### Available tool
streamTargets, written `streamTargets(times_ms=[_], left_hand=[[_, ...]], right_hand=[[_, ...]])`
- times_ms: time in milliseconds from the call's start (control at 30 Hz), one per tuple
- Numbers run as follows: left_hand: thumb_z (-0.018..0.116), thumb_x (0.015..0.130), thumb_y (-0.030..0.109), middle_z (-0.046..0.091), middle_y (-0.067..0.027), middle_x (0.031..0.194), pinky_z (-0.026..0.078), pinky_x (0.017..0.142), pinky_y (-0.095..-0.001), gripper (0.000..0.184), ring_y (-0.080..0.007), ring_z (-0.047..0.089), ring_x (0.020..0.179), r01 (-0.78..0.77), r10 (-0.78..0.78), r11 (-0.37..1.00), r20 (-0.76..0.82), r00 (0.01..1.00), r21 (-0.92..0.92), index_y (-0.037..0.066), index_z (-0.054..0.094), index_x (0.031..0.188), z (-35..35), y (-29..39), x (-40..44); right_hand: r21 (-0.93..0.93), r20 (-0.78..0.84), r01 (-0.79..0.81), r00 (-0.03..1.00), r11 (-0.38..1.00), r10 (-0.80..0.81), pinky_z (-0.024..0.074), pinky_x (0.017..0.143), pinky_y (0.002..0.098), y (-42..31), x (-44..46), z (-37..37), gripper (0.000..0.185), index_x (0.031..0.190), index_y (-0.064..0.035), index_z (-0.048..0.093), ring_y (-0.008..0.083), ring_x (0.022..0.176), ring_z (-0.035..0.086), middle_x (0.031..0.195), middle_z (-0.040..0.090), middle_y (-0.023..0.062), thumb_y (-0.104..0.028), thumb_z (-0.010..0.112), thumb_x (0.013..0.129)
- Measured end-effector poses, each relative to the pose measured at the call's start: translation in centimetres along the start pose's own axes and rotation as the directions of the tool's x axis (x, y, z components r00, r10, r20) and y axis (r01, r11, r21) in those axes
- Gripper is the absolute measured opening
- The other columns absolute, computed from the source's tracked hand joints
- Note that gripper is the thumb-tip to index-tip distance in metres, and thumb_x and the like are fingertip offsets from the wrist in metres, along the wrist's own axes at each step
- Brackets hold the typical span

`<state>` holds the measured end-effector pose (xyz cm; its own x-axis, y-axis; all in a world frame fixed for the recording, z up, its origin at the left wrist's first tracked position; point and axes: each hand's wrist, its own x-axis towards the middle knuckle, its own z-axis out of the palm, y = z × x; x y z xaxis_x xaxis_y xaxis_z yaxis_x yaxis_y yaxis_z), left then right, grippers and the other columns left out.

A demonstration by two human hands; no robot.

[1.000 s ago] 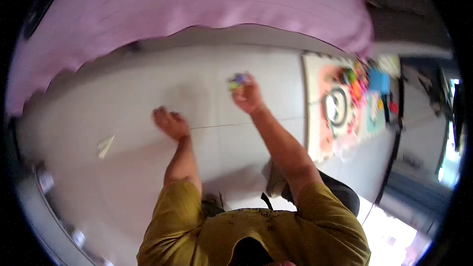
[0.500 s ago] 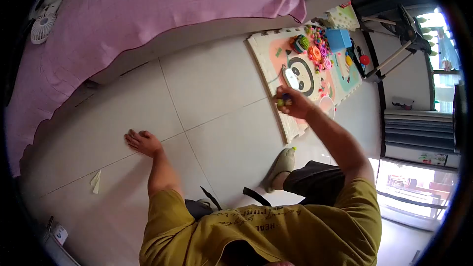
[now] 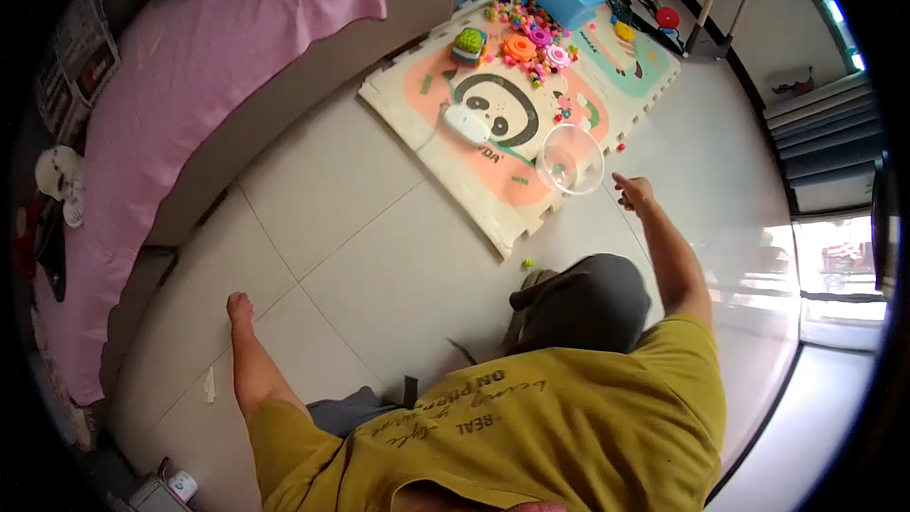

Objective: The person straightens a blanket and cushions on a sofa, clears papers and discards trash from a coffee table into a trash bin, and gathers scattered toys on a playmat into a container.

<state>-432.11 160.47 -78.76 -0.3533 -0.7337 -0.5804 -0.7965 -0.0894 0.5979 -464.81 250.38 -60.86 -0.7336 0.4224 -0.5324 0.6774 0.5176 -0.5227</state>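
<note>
My right hand (image 3: 635,192) is just right of a clear round bowl (image 3: 571,160), apart from it, with the index finger stretched out and the others loosely bent; nothing shows in it. Something small and greenish shows through the bowl, which stands at the edge of a foam play mat (image 3: 445,175) with a panda picture. Far to the left, my left hand (image 3: 241,307) rests on the tiled floor, seen small and foreshortened, and holds nothing visible. A pale strip (image 3: 209,385) lies on the floor below it.
On the mat are a white device (image 3: 466,123), a green-topped toy (image 3: 468,45), flower-shaped pieces (image 3: 519,47), many small beads and a blue bin (image 3: 571,0). A green piece (image 3: 528,263) lies near my foot. A pink-covered bed (image 3: 209,85) stands at the left.
The view has swung toward the mat. My right hand has moved past the mat's near edge to the clear bowl's far side, and the small colourful things in it no longer show. My left hand stays low.
</note>
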Motion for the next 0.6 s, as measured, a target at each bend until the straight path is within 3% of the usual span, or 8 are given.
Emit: streamTargets(times_ms=[33, 100, 200, 300, 367, 467, 567, 600], left_hand=[[0.049, 0.085, 0.016, 0.056, -0.0082, 0.101, 0.042, 0.083, -0.0301, 0.042, -0.0173, 0.053, 0.096, -0.017, 0.016, 1.000, 0.070, 0.997, 0.007, 0.005, 0.043, 0.125, 1.5, 4.7, -5.2], [0.050, 0.087, 0.017, 0.055, -0.0046, 0.100, 0.042, 0.079, -0.0251, 0.039, -0.0140, 0.053, 0.088, -0.243, 0.215, 0.959, 0.181, 0.960, 0.146, 0.006, 0.044, 0.124, 4.1, 13.7, -13.5], [0.051, 0.088, 0.018, 0.057, -0.0049, 0.098, 0.043, 0.079, -0.0261, 0.036, -0.0143, 0.053, 0.087, -0.475, 0.380, 0.847, 0.355, 0.854, 0.237, 0.006, 0.047, 0.122, 7.1, 22.4, -21.1], [0.051, 0.088, 0.018, 0.058, -0.0071, 0.096, 0.043, 0.080, -0.0277, 0.033, -0.0157, 0.054, 0.088, -0.642, 0.460, 0.659, 0.465, 0.756, 0.392, 0.006, 0.049, 0.119, 11.7, 30.0, -26.7], [0.052, 0.087, 0.018, 0.059, -0.0096, 0.097, 0.043, 0.081, -0.0291, 0.033, -0.0183, 0.055, 0.089, -0.720, 0.466, 0.536, 0.557, 0.688, 0.441, 0.006, 0.050, 0.118, 15.8, 32.2, -27.0], [0.052, 0.086, 0.016, 0.059, -0.0123, 0.100, 0.043, 0.083, -0.0314, 0.034, -0.0233, 0.056, 0.091, -0.769, 0.390, 0.454, 0.676, 0.625, 0.449, 0.006, 0.049, 0.118, 24.4, 35.5, -29.4], [0.051, 0.086, 0.011, 0.056, -0.0120, 0.111, 0.042, 0.087, -0.0319, 0.034, -0.0229, 0.054, 0.100, -0.875, 0.415, 0.415, 0.803, 0.427, 0.251, 0.006, 0.049, 0.120, 33.0, 34.5, -31.6], [0.050, 0.087, 0.009, 0.054, -0.0108, 0.114, 0.041, 0.089, -0.0316, 0.034, -0.0211, 0.052, 0.105, -0.890, 0.428, 0.429, 0.832, 0.353, 0.156, 0.007, 0.048, 0.121, 35.3, 33.5, -32.9]], right_hand=[[-0.046, -0.044, -0.017, 0.999, 0.999, 0.015, 0.0388, 0.038, 0.0291, 0.1, 1.5, 0.7, 0.046, 0.075, 0.0015, 0.061, 0.0195, 0.045, 0.054, 0.053, 0.051, 0.0078, -0.043, 0.069, 0.072], [0.042, 0.101, -0.080, 0.992, 0.996, 0.075, 0.0396, 0.039, 0.0289, -0.2, 4.1, 2.0, 0.046, 0.074, 0.0009, 0.061, 0.0188, 0.045, 0.054, 0.055, 0.054, 0.0087, -0.044, 0.071, 0.070], [-0.005, 0.325, 0.046, 0.945, 0.999, -0.042, 0.0412, 0.039, 0.0291, -1.8, 7.3, 3.2, 0.026, 0.067, 0.0000, 0.061, 0.0176, 0.046, 0.055, 0.057, 0.056, 0.0092, -0.025, 0.068, 0.069], [0.091, 0.403, 0.168, 0.895, 0.981, -0.191, 0.0420, 0.040, 0.0296, -4.1, 9.8, 5.4, 0.021, 0.066, 0.0004, 0.061, 0.0181, 0.045, 0.055, 0.057, 0.056, 0.0091, -0.020, 0.064, 0.068], [0.240, 0.429, 0.221, 0.850, 0.945, -0.307, 0.0375, 0.037, 0.0281, -5.6, 9.9, 7.9, 0.025, 0.059, -0.0016, 0.055, 0.0161, 0.041, 0.050, 0.050, 0.050, 0.0069, -0.022, 0.063, 0.072], [0.125, 0.504, 0.288, 0.806, 0.949, -0.311, 0.0405, 0.042, 0.0268, -9.2, 8.6, 9.7, 0.036, 0.071, -0.0004, 0.062, 0.0138, 0.046, 0.052, 0.053, 0.054, 0.0056, -0.036, 0.064, 0.076], [0.277, 0.483, 0.249, 0.799, 0.928, -0.359, 0.0364, 0.043, 0.0243, -9.1, 7.8, 7.2, 0.037, 0.079, -0.0007, 0.063, 0.0099, 0.047, 0.048, 0.055, 0.054, 0.0040, -0.038, 0.064, 0.078], [0.378, 0.492, 0.137, 0.808, 0.916, -0.324, 0.0328, 0.044, 0.0227, -7.9, 7.1, 6.0, 0.031, 0.083, -0.0018, 0.063, 0.0076, 0.049, 0.045, 0.059, 0.053, 0.0021, -0.033, 0.063, 0.079]])
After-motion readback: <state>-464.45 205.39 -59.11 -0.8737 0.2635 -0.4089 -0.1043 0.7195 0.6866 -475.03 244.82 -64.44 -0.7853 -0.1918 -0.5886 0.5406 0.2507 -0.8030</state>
